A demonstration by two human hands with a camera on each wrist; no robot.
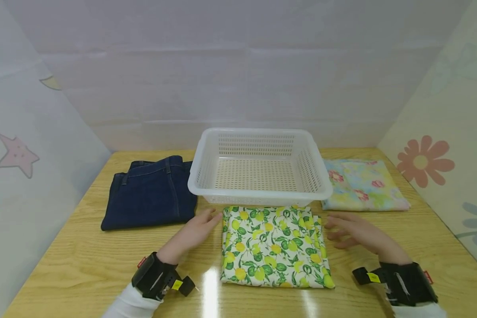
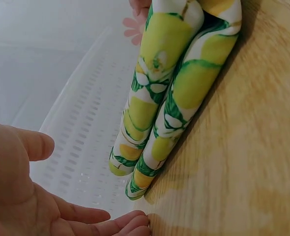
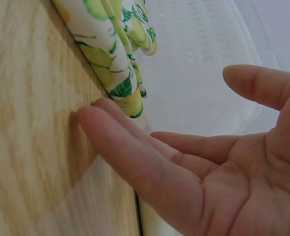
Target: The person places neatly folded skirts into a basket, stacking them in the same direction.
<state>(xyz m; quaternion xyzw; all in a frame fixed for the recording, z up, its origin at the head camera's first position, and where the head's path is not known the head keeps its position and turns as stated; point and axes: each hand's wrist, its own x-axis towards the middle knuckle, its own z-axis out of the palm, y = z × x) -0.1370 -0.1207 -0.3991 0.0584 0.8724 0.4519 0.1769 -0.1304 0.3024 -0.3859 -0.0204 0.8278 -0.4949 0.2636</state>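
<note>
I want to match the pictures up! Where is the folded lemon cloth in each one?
Head: the folded white cotton cloth with yellow lemons and green leaves lies centre, on the table between both hands.
Left wrist: upper middle, its folded edge on show.
Right wrist: top, left of centre.
Shared landmark: the white perforated plastic basket just behind it.

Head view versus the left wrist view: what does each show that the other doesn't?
Only the head view shows the folded jeans left of the basket, the floral cloth to its right, the right hand beside the lemon-print cloth, and both wrist cameras. Only the left wrist view shows the cloth's stacked folded edges close up and the left palm side on. Both share the lemon-print cloth, the white basket, the wooden table and the left hand, fingers relaxed beside the cloth, gripping nothing.
</note>
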